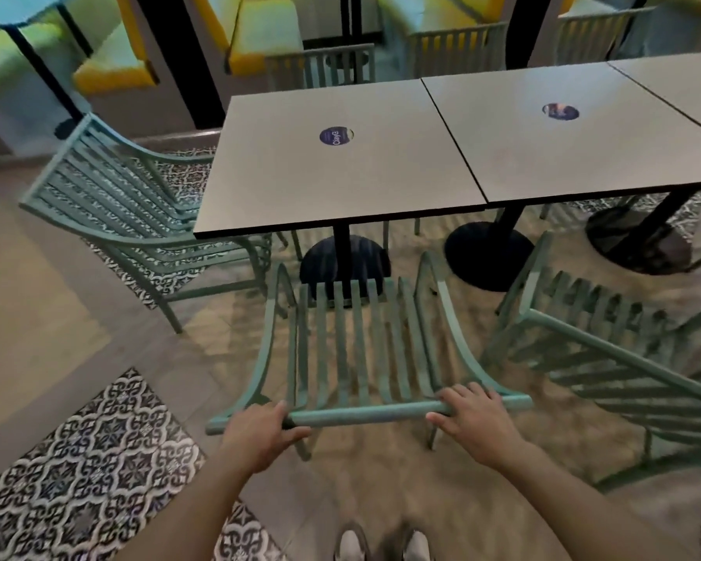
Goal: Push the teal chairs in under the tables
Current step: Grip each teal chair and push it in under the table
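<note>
A teal slatted chair (359,350) stands in front of me, facing a grey square table (300,176) with a black pedestal base. Its seat front is just short of the table's near edge. My left hand (260,433) grips the left end of the chair's top rail, fingers curled over it. My right hand (472,419) holds the same rail further right, fingers over the top and thumb underneath. A second teal chair (130,212) stands at the table's left side. A third teal chair (608,358) is angled on my right, pulled away from the second table (624,155).
Round dark stickers sit on both tabletops. More teal chairs (320,66) line the tables' far side, with yellow booth seats (114,70) behind. Black pedestal bases (488,253) stand under the tables. My shoes (381,546) show at the bottom, on a floor of plain and patterned tiles.
</note>
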### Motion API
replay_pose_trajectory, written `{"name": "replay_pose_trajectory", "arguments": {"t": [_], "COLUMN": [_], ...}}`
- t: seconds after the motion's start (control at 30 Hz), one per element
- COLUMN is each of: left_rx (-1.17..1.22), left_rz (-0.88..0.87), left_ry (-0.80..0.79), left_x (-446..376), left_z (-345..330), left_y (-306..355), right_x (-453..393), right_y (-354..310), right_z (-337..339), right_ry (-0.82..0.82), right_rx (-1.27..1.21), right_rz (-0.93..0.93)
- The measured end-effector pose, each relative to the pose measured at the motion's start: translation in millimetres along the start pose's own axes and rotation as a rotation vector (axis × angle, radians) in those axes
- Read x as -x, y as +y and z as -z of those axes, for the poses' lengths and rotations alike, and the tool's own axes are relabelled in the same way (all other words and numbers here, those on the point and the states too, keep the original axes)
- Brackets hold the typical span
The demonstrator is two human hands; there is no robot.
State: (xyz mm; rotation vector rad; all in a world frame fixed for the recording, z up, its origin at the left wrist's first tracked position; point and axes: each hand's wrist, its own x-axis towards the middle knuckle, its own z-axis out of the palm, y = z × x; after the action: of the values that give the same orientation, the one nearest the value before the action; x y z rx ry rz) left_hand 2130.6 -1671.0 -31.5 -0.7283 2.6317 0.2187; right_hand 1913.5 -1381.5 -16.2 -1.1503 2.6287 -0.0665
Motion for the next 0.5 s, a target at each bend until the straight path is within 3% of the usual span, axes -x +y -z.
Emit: {"name": "replay_pose_trajectory", "arguments": {"t": [0.07,0.1,0.17,0.23,0.3,0.37,0.5], "left_rx": [0.14,0.214,0.466,0.981,1.667,2.135,2.302], "left_rz": [0.117,0.238,0.568,0.918,1.134,1.134,1.16], "left_ry": [0.093,0.179,0.341,0.412,0.294,0.138,0.181], "left_x": [1.3,2.1,7.7,11.9,13.8,10.9,-7.4], "left_z": [-5.1,-8.8,-11.2,-12.4,-9.1,-5.7,-4.9], "left_y": [-4.9,-12.7,-28.5,-34.3,-29.3,-25.9,-21.9], "right_x": [-0.5,3.2,1.4,-2.9,-2.8,-6.6,-24.2], "right_y": [7.1,4.8,27.0,48.2,53.8,47.7,32.3], "right_z": [2.4,9.3,3.3,2.2,-5.8,-10.9,-6.3], "right_ry": [0.142,0.301,0.546,0.544,0.357,0.244,0.272], "right_rx": [-0.185,-0.325,-0.729,-1.277,-1.769,-2.024,-2.114], "right_rz": [-0.165,-0.308,-0.746,-1.171,-1.253,-1.204,-1.258]}}
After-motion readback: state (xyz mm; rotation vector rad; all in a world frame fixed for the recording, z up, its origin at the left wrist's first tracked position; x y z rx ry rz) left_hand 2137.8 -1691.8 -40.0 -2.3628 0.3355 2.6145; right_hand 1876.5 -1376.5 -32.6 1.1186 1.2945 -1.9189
